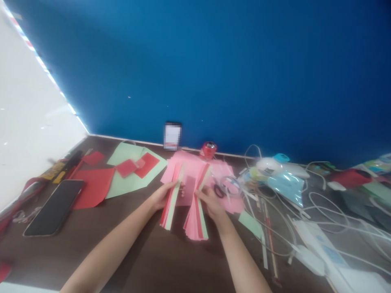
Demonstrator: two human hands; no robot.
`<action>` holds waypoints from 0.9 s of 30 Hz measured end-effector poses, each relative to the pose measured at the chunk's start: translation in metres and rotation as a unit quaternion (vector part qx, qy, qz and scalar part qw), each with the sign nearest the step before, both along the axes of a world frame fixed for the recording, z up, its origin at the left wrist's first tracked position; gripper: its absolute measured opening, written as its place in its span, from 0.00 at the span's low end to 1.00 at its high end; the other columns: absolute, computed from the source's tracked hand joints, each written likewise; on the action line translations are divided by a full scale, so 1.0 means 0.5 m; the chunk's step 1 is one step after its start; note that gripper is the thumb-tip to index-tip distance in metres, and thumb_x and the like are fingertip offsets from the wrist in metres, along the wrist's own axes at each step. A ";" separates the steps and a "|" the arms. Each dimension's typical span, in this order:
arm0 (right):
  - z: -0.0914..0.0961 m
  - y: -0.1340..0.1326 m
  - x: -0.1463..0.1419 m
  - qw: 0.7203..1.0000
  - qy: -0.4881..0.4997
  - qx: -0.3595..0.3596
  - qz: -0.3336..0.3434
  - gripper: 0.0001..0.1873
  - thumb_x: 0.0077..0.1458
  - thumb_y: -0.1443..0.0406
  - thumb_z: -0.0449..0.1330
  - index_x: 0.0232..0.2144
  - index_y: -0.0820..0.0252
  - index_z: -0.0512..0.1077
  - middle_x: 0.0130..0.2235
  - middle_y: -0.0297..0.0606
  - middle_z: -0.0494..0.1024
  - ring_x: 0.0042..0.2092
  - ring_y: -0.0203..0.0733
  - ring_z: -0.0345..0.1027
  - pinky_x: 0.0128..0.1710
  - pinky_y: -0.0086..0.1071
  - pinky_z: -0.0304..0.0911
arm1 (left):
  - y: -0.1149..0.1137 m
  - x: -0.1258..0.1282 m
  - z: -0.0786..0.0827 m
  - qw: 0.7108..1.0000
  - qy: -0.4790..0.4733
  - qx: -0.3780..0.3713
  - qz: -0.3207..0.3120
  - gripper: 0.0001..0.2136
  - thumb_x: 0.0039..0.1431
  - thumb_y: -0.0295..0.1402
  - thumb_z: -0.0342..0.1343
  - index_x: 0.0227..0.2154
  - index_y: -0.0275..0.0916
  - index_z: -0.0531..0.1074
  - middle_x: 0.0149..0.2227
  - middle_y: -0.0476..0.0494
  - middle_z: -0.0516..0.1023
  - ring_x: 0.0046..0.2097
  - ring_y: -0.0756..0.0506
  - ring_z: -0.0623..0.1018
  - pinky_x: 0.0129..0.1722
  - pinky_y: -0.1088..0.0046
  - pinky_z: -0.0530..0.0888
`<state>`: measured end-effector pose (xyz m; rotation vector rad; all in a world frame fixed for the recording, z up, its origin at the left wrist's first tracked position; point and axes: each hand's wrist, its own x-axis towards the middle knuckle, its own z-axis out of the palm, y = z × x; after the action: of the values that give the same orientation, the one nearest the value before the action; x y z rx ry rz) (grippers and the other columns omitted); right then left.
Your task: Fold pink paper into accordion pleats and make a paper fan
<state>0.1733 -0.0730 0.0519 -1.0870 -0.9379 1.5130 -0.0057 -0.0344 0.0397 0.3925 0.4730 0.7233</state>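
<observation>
Dark brown tabletop spreads below the left hand, which pinches 1 slim red, white and pale-green paper-strip stack; the right hand pinches 1 fanned pink, red and pale-green paper stack just inside it. Loosened fingers could let the fan slip apart.

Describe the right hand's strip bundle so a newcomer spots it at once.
Below the blue wall is a dark brown table with pink paper near its middle. There, the right hand holds the bundle of pink, red and pale green strips. Its lower end fans wider and shows more pink than the other bundle in the left hand.
</observation>
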 end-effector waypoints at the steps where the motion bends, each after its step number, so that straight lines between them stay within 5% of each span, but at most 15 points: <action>1: 0.002 -0.002 -0.003 1.000 -0.007 0.004 -0.001 0.18 0.39 0.56 0.66 0.31 0.61 0.71 0.26 0.35 0.75 0.28 0.40 0.70 0.29 0.33 0.65 | 0.000 -0.002 0.000 1.000 -0.001 0.001 -0.004 0.08 0.55 0.32 0.54 0.30 0.31 0.73 0.35 0.36 0.76 0.37 0.45 0.76 0.44 0.68 0.71; 7: 0.008 -0.015 -0.026 0.993 -0.118 0.012 -0.009 0.19 0.48 0.54 0.60 0.39 0.60 0.67 0.23 0.32 0.74 0.24 0.40 0.69 0.27 0.35 0.65 | -0.009 -0.008 0.008 0.996 -0.055 0.038 -0.063 0.10 0.55 0.35 0.55 0.34 0.33 0.73 0.45 0.36 0.74 0.51 0.37 0.71 0.54 0.54 0.62; 14: -0.004 -0.021 -0.056 0.951 -0.277 0.099 -0.095 0.13 0.53 0.58 0.53 0.37 0.60 0.66 0.34 0.37 0.73 0.37 0.42 0.68 0.39 0.37 0.64 | -0.006 -0.005 0.006 0.999 -0.031 0.044 0.003 0.09 0.54 0.35 0.56 0.36 0.36 0.73 0.43 0.39 0.75 0.51 0.39 0.71 0.54 0.58 0.62; 19: 0.004 -0.025 -0.045 0.969 -0.232 0.052 -0.063 0.15 0.54 0.54 0.51 0.38 0.57 0.62 0.26 0.29 0.68 0.23 0.35 0.63 0.25 0.31 0.64 | 0.000 0.001 -0.008 0.999 0.007 0.041 0.026 0.09 0.53 0.35 0.58 0.33 0.33 0.73 0.38 0.38 0.76 0.45 0.42 0.74 0.50 0.63 0.67; 27: 0.004 -0.014 -0.034 0.980 -0.148 0.047 -0.125 0.18 0.52 0.47 0.51 0.31 0.55 0.60 0.20 0.26 0.61 0.20 0.33 0.58 0.19 0.27 0.59 | -0.006 0.008 -0.008 0.996 0.025 0.070 0.044 0.11 0.53 0.34 0.59 0.35 0.31 0.72 0.34 0.40 0.74 0.36 0.49 0.74 0.41 0.72 0.70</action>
<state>0.1564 -0.0801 0.0541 -1.3316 -1.0203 1.1101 -0.0016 -0.0376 0.0359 0.5239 0.4914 0.8363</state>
